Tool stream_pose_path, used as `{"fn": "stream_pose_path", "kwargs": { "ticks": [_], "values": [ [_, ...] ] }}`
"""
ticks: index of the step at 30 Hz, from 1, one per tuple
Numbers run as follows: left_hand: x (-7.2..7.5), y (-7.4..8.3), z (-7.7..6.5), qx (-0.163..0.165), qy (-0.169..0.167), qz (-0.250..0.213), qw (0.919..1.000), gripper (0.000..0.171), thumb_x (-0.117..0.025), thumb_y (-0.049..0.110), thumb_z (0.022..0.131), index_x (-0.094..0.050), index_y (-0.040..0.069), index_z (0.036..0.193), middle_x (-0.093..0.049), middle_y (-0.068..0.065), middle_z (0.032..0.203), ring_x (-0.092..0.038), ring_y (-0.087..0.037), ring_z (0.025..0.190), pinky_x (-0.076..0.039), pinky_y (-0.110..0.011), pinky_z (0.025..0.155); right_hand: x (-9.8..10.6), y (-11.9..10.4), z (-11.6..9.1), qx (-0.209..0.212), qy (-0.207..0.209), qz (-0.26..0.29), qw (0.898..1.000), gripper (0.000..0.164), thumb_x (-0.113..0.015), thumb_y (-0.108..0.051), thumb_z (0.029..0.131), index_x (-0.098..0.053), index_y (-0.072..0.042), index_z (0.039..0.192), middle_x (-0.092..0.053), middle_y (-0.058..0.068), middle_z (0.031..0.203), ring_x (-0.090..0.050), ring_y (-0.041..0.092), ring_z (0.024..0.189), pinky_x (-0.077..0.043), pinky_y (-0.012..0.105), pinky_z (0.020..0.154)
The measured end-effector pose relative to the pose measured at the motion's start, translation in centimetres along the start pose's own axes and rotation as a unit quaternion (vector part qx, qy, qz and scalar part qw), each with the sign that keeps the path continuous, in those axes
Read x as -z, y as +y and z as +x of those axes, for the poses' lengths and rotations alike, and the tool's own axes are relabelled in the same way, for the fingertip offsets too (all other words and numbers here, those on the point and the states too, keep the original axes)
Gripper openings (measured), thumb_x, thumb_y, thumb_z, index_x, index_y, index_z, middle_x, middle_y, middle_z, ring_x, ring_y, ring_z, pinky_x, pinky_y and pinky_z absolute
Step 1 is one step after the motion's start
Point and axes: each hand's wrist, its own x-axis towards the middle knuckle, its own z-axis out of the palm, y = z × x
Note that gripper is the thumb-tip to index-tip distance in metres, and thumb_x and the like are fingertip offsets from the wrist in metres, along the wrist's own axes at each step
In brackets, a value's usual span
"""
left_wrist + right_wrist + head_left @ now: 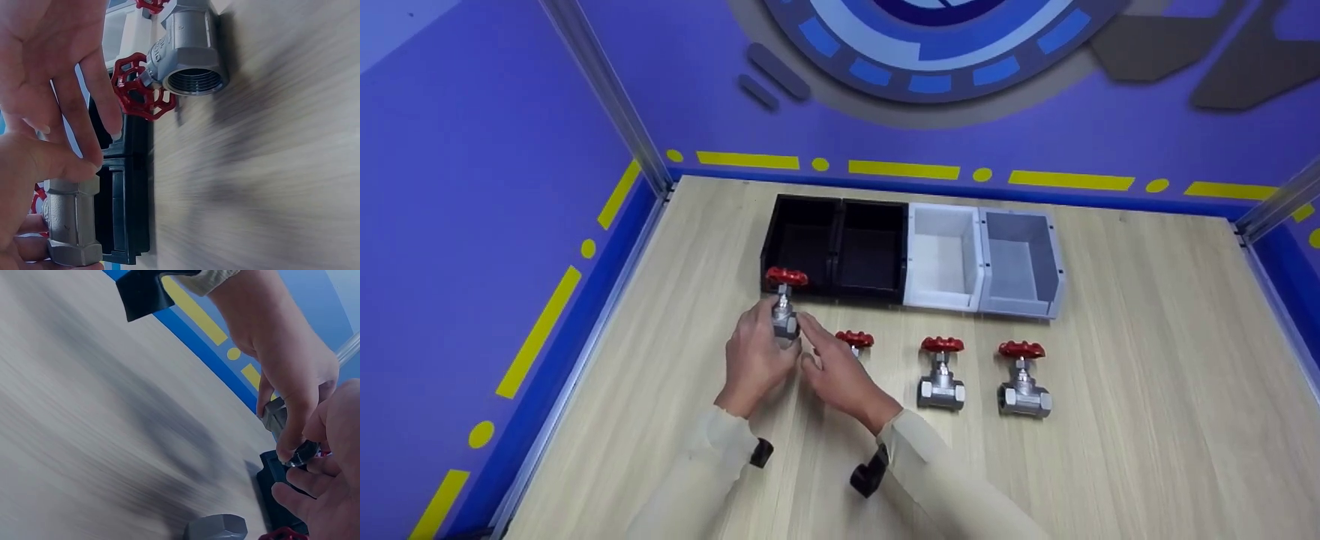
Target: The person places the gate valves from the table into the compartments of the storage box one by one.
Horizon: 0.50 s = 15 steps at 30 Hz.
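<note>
My left hand pinches a steel gate valve by its body, thumb on one end and fingers on the other. Its red handwheel points up, overlapping the front of the leftmost black bin. My right hand is close beside it; in the right wrist view its fairly straight fingers reach the valve's near end. A second gate valve stands on the table just right of the held one, partly hidden behind my right hand in the head view.
Next to the leftmost bin stand another black bin, a white bin and a grey bin. Two more gate valves, one nearer and one farther right, stand on the wooden table. Blue panels enclose the back and sides.
</note>
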Motion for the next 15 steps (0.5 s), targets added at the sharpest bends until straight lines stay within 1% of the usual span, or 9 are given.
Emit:
{"fn": "stream_pose_path", "kwargs": {
  "ticks": [3,8,15],
  "values": [
    [0.0,0.1,0.3,0.001,-0.004,0.001,1.0000,0.065,-0.079,0.020,0.070,-0.052,0.004,0.128,-0.064,-0.017,0.115,-0.063,-0.033,0.104,-0.054,-0.051,0.078,0.2,0.0,0.3,0.005,-0.001,-0.007,1.000,0.063,-0.049,-0.008,0.094,-0.027,-0.012,0.153,-0.028,0.006,0.159,-0.034,0.018,0.142,-0.042,0.036,0.107],
    [0.0,0.1,0.7,0.003,-0.004,0.000,1.0000,0.065,-0.078,0.021,0.073,-0.052,0.004,0.130,-0.064,-0.017,0.116,-0.063,-0.033,0.105,-0.054,-0.050,0.079,0.6,0.0,0.7,-0.002,-0.004,-0.010,1.000,0.062,-0.048,-0.010,0.094,-0.027,-0.011,0.153,-0.029,0.008,0.158,-0.036,0.019,0.142,-0.042,0.037,0.107],
    [0.0,0.4,1.3,-0.001,-0.002,-0.006,1.0000,0.064,-0.077,0.022,0.073,-0.053,0.004,0.129,-0.064,-0.018,0.118,-0.062,-0.034,0.107,-0.053,-0.051,0.081,0.7,0.3,1.0,0.004,0.006,-0.015,1.000,0.061,-0.046,-0.010,0.095,-0.026,-0.013,0.153,-0.028,0.008,0.158,-0.036,0.019,0.142,-0.043,0.036,0.106]
  ]
}}
